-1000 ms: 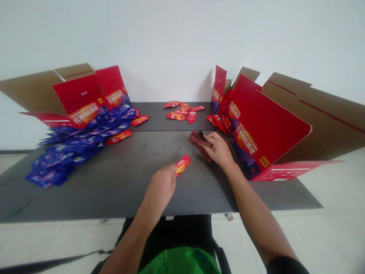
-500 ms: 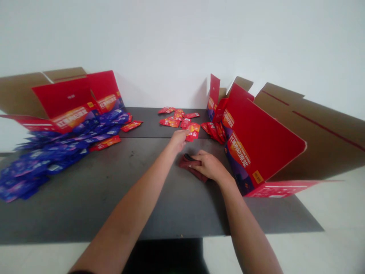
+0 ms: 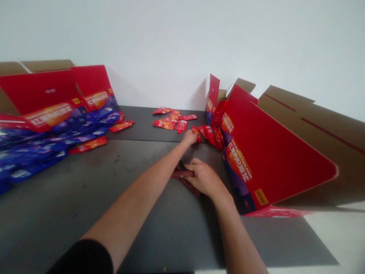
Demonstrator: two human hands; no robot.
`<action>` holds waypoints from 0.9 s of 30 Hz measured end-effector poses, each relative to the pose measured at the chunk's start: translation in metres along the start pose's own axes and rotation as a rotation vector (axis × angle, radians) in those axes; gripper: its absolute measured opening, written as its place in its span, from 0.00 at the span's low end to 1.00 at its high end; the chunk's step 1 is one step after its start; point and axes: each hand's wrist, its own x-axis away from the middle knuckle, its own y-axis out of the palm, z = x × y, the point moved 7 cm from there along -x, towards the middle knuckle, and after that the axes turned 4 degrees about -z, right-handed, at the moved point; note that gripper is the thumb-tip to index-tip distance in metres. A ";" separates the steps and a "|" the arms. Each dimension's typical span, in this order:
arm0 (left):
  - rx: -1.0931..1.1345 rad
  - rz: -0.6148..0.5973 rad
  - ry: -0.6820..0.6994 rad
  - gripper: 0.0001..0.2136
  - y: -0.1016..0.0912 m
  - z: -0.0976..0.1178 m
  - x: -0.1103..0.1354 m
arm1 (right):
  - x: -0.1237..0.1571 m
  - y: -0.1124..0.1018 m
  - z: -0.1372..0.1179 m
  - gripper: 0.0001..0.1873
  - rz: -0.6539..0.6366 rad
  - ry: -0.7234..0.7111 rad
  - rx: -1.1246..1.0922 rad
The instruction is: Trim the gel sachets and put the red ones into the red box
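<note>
My left hand (image 3: pixel 189 137) is closed on a red sachet (image 3: pixel 196 134), held just left of a row of red sachets (image 3: pixel 211 135) that leans by the right-hand boxes. Nearer to me, my right hand (image 3: pixel 201 174) grips a folded brownish-red cloth (image 3: pixel 186 182) on the table. A small black item (image 3: pixel 181 165) shows at the cloth's upper edge, partly hidden; I cannot tell what it is. Behind my left hand, several loose red sachets (image 3: pixel 168 121) lie scattered.
Large open red cartons (image 3: pixel 256 152) stand along the right. More open red cartons (image 3: pixel 48 102) are at the left, with a heap of blue sachets (image 3: pixel 57 140) before them. A few red sachets (image 3: pixel 90 145) lie beside the heap. The grey table (image 3: pixel 114 198) meets a white wall.
My left hand has carried the red sachet right, toward the row by the cartons. The right hand and the cloth sit slightly lower and further left in view. The camera view has shifted.
</note>
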 end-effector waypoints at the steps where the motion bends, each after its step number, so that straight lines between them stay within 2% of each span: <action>1: -0.080 -0.004 0.029 0.16 0.000 0.002 -0.001 | 0.000 0.000 0.000 0.04 0.001 -0.002 -0.004; 6: -0.478 0.053 0.120 0.17 -0.006 0.004 0.010 | -0.002 0.005 0.004 0.04 0.010 -0.031 -0.035; 8: -0.601 0.111 0.145 0.19 -0.015 0.003 0.018 | -0.002 0.006 0.005 0.05 0.014 -0.047 -0.068; 10: -0.701 0.190 0.173 0.20 -0.034 0.003 0.027 | -0.002 0.007 0.006 0.06 0.009 -0.054 -0.102; 13: -0.814 0.348 0.186 0.21 -0.085 0.004 0.039 | -0.003 0.006 0.006 0.10 -0.002 -0.040 -0.135; 16: -0.910 0.484 0.146 0.22 -0.155 0.000 0.050 | -0.003 0.006 0.006 0.13 -0.012 -0.031 -0.158; 19: -1.001 0.545 0.089 0.25 -0.224 -0.011 0.059 | -0.004 0.009 0.007 0.14 -0.025 -0.042 -0.173; 21: -1.053 0.543 0.051 0.27 -0.261 -0.021 0.063 | -0.005 0.010 0.009 0.14 -0.020 -0.053 -0.178; 24: -1.106 0.501 0.005 0.25 -0.296 -0.034 0.066 | -0.006 0.012 0.010 0.15 -0.024 -0.069 -0.197; 27: -1.131 0.489 -0.025 0.23 -0.313 -0.041 0.066 | -0.007 0.013 0.011 0.14 -0.034 -0.069 -0.225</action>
